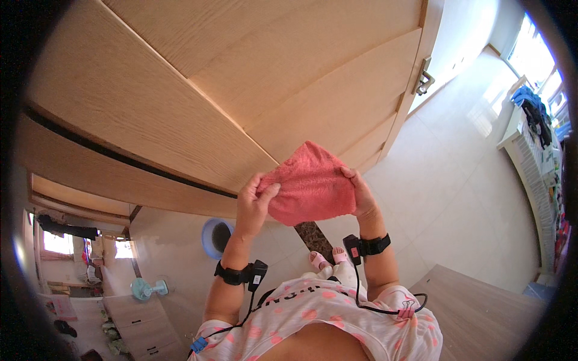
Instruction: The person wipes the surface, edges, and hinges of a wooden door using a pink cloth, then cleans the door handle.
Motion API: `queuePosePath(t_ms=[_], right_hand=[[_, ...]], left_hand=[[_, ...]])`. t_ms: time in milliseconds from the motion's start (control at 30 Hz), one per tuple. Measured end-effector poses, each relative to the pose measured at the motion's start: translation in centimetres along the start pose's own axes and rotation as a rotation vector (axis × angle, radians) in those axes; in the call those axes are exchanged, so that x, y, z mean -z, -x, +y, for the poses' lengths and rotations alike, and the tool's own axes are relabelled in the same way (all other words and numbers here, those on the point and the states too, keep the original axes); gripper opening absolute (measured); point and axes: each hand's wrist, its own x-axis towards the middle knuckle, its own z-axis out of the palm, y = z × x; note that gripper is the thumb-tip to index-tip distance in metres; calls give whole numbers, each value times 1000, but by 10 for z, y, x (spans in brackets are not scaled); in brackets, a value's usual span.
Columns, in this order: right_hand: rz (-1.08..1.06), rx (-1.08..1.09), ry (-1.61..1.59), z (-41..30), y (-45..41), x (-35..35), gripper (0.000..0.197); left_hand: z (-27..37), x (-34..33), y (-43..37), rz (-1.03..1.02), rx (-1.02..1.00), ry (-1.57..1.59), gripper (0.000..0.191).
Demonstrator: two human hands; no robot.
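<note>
A red terry cloth (311, 189) is stretched between my two hands in front of my chest. My left hand (256, 198) pinches its left edge, with the thumb on top. At the opposite edge my right hand (362, 193) grips the cloth with its thumb, and its other fingers are hidden behind the fabric. One corner of the cloth points up toward a light wooden door (289, 90). I cannot tell whether the cloth touches the door.
A metal door handle (423, 81) juts from the door's right side. On the floor at left stands a blue bucket (208, 239) with dark contents. A teal fan (143, 289) is farther left. A white bed frame (519, 140) stands at right, and a wooden surface (474, 311) lies at lower right.
</note>
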Motion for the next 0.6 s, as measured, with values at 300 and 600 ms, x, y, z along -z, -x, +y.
queuePosePath(t_ms=[300, 600], right_hand=[[-21, -232, 1057, -12, 1, -18, 32], [-477, -169, 1334, -11, 14, -54, 32]], left_hand=[[-16, -7, 3, -199, -50, -491, 50], [-20, -13, 16, -712, 158, -192, 65]])
